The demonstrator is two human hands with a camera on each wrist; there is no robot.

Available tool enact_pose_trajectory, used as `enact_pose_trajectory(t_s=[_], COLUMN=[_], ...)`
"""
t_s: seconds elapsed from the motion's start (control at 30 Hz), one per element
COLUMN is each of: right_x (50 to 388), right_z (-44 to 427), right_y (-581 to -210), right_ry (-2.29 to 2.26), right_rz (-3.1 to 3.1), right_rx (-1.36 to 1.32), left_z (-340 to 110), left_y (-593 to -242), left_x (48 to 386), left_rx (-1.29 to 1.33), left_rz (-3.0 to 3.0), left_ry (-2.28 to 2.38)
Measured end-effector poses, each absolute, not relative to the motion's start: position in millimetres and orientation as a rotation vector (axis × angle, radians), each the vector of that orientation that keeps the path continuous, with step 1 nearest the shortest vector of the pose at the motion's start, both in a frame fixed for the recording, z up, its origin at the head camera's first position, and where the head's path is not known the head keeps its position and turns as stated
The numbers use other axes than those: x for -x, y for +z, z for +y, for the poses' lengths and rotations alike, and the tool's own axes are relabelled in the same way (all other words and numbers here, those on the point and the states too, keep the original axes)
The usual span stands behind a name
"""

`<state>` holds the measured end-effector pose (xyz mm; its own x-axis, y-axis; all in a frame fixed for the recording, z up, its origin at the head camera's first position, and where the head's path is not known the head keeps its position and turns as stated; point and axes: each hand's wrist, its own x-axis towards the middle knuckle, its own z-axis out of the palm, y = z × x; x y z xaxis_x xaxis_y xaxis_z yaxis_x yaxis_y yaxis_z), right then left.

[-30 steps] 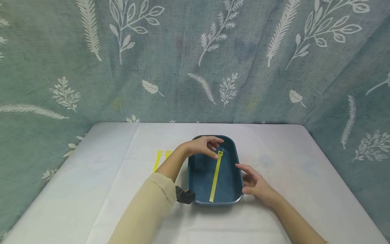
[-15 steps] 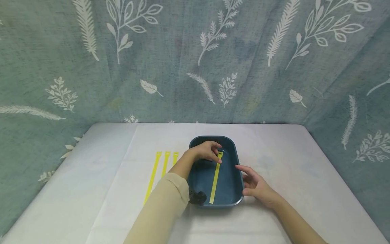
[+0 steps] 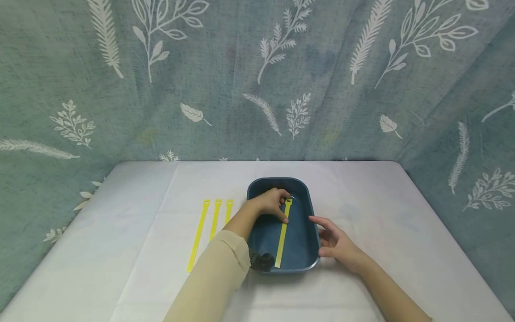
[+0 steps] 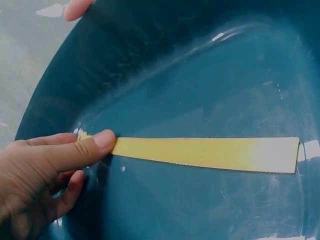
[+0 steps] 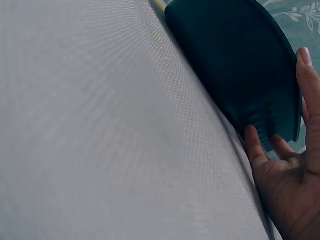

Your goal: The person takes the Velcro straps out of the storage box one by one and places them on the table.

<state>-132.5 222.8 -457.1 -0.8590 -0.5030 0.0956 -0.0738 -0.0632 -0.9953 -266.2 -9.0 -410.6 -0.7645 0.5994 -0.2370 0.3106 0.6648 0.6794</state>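
Observation:
A dark blue rectangular tray stands mid-table, and one yellow strap with a slotted head lies lengthwise on its floor. My left hand reaches into the tray from the left. Its thumb touches the strap near the head, and the fingers lie beyond, by the slot; the left wrist view shows the thumb tip over the strap. At the tray's right side my right hand rests its fingertips against the wall and rim. In the right wrist view, fingers touch the tray's outer wall.
Left of the tray, three more yellow straps lie side by side on the white tablecloth; the leftmost strap shows at full length. My left forearm partly covers the others. A leaf-patterned curtain hangs behind the table.
My left hand has lowered into the tray toward the strap, and its thumb has moved down along it. Three straps beside the tray came into view. My right hand has stayed in place.

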Motion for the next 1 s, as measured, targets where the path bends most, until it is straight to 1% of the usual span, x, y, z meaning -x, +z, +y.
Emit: enact_pose_trajectory(t_s=[0.17, 0.63, 1.0], right_x=[133.5, 131.8, 132.1], right_z=[222.8, 220.4, 221.0], right_y=[-456.4, -455.7, -457.5], right_ry=[-1.985, -1.969, -1.961], right_rz=[1.944, 1.964, 1.988], right_rx=[0.607, 0.557, 0.569], left_z=[-8.1, -8.7, -8.6], left_y=[-409.5, -413.4, -405.2], left_x=[263.5, 265.9, 264.7], left_rx=[-0.729, -0.736, -0.534], left_rz=[2.474, 2.426, 2.159], left_ry=[0.850, 0.954, 1.340])
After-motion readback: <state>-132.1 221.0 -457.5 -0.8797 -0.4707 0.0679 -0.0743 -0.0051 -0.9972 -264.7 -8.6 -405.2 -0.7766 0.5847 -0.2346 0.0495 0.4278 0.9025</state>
